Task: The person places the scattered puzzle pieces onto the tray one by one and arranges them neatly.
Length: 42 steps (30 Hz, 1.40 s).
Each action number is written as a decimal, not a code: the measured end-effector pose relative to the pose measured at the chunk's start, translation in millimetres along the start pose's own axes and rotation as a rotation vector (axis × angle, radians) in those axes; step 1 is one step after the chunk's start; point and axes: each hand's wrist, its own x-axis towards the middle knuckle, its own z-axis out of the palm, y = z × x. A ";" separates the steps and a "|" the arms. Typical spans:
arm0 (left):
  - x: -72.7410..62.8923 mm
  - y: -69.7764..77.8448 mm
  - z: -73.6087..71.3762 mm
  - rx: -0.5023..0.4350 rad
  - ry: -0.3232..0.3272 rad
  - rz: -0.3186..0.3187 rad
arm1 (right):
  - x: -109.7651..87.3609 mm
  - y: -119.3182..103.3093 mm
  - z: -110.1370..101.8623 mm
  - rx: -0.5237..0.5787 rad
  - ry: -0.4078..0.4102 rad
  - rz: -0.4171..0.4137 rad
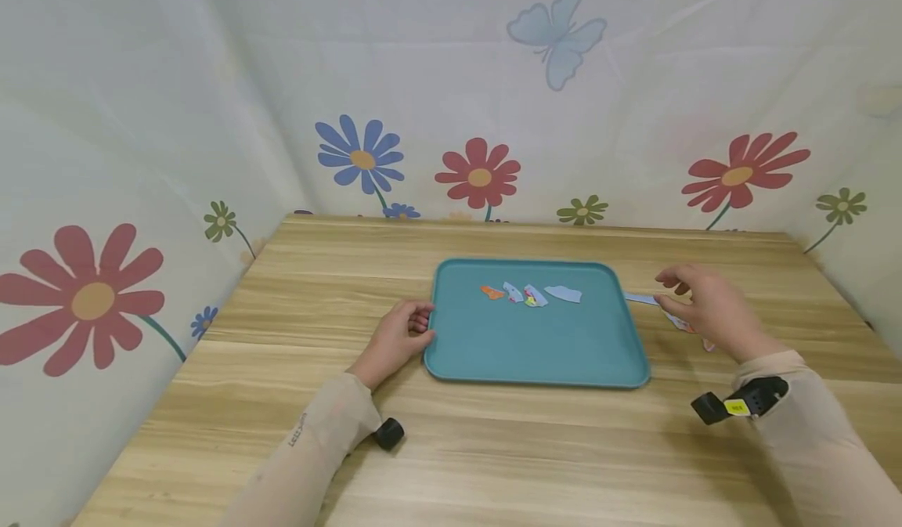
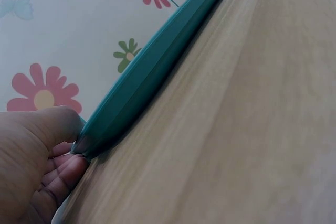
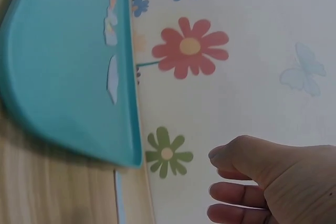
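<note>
A teal tray [image 1: 535, 347] lies on the wooden table, and my left hand [image 1: 395, 339] pinches its left edge between thumb and fingers. That grip shows close up in the left wrist view, at the tray wall [image 2: 136, 87]. On the tray, near its far side, several torn paper pieces form a row, from an orange scrap [image 1: 492, 293] to a plain pale blue scrap [image 1: 564, 294]. My right hand [image 1: 712, 308] is held above the table right of the tray, fingers loosely bent with nothing between them. Beside it lie a pale blue paper strip [image 1: 641, 298] and a printed scrap [image 1: 678, 322], partly hidden.
Another small scrap [image 1: 708, 345] peeks out under my right wrist. The wooden table [image 1: 507, 449] ends at a pale curtain [image 1: 437, 73] printed with flowers and a butterfly. Each of my wrists carries a black camera [image 1: 712, 408].
</note>
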 end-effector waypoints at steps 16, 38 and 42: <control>0.5 -1.4 0.7 -0.001 0.006 0.001 | -6.8 32.7 5.4 -0.023 -0.122 0.101; 0.4 -0.9 0.7 -0.002 0.001 0.005 | -1.2 58.3 17.8 -0.015 -0.287 0.194; 0.5 -0.8 0.4 -0.002 0.001 0.008 | -0.8 60.0 18.7 -0.042 -0.301 0.190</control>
